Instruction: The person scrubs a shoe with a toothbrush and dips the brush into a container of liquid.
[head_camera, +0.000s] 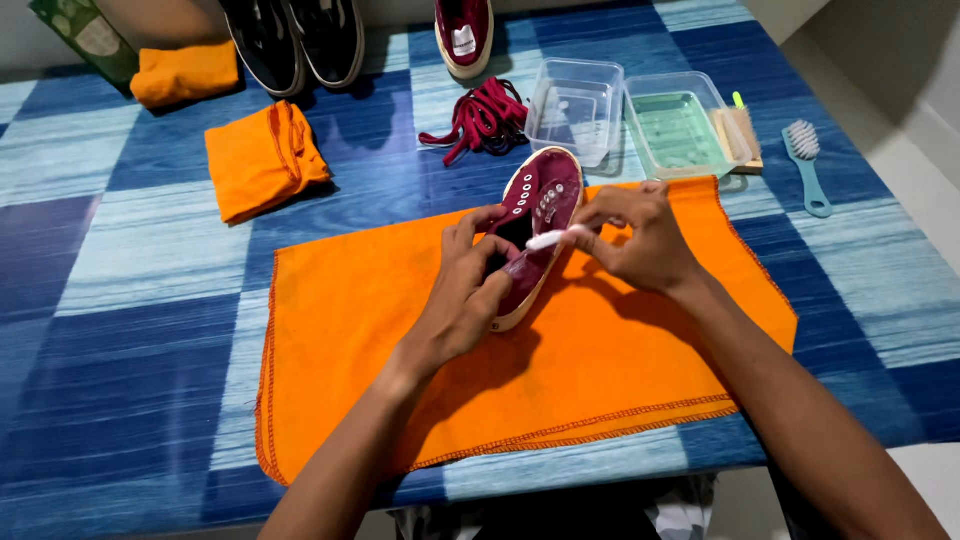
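Observation:
A maroon sneaker (545, 195) with a white sole lies on a spread orange cloth (350, 340), toe pointing away from me. My left hand (465, 295) grips the shoe's heel end, fingers inside the opening. My right hand (640, 240) pinches a small white brush-like tool (550, 239) held against the shoe's tongue area. The laces are out of this shoe.
Maroon laces (480, 120) lie behind the shoe. Two clear plastic tubs (578, 105) (680, 130), a wooden brush (742, 135) and a teal brush (808, 165) sit at the right back. Folded orange cloths (262, 160) (185, 72), black shoes (295, 40) and another maroon sneaker (463, 35) are at the far edge.

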